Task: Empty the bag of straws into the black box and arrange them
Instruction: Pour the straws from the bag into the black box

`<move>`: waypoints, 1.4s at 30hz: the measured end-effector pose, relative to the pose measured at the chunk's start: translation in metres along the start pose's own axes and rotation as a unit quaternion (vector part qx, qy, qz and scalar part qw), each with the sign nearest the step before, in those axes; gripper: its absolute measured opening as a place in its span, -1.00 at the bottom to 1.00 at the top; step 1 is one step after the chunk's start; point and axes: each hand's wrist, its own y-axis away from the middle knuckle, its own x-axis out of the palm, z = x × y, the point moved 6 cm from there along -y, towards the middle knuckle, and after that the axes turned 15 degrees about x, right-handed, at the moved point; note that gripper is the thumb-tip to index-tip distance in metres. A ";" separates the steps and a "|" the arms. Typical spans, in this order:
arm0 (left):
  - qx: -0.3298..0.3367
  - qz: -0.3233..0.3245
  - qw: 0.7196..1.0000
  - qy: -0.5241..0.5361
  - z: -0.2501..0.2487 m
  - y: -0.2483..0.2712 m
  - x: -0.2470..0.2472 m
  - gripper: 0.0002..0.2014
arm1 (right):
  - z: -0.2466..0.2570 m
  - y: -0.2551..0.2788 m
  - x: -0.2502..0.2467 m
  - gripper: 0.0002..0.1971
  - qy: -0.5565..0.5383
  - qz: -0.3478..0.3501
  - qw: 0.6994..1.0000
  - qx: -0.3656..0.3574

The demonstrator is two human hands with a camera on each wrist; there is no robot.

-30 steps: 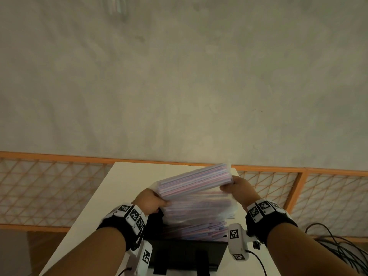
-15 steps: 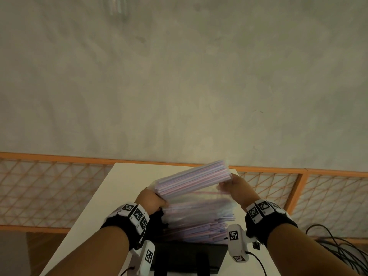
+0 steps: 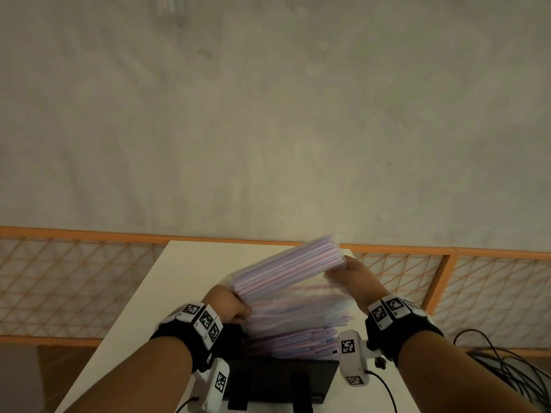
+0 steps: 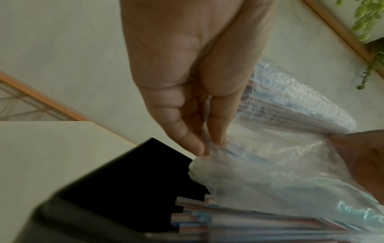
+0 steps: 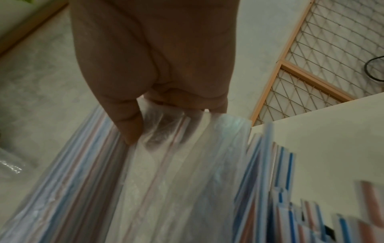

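Note:
A clear plastic bag [image 3: 286,271] [image 4: 270,172] [image 5: 166,172] of pink, white and blue striped straws is held up above the black box [image 3: 280,380] [image 4: 133,174], its top tilted up to the right. My left hand [image 3: 229,305] [image 4: 207,146] pinches the bag's left edge. My right hand [image 3: 348,275] [image 5: 141,125] pinches the bag's right edge. A pile of loose straws [image 3: 292,341] [image 4: 239,225] [image 5: 290,205] lies in the box under the bag, and their right ends stick out past the box's right side.
The box stands on a white table [image 3: 179,281] near its front edge. Behind and beside the table runs an orange-framed mesh fence [image 3: 477,281] on a grey concrete floor. Black cables [image 3: 507,371] lie on the floor at the right.
Both hands have lifted the bag slightly higher above the box while straws slid out onto the pile below. The grips are unchanged.

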 end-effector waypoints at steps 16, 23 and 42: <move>0.106 -0.045 0.992 0.059 -0.017 0.007 -0.011 -0.84 | -0.002 0.007 0.001 -0.95 -0.006 -0.003 1.000 -0.012; 0.079 -0.018 0.995 -0.064 -0.018 0.009 -0.007 -0.88 | -0.002 0.008 0.006 -0.91 -0.040 -0.003 0.999 -0.009; 0.018 0.006 0.998 -0.064 -0.004 0.004 -0.001 -0.79 | 0.001 0.019 0.011 -0.89 -0.038 0.037 0.998 -0.012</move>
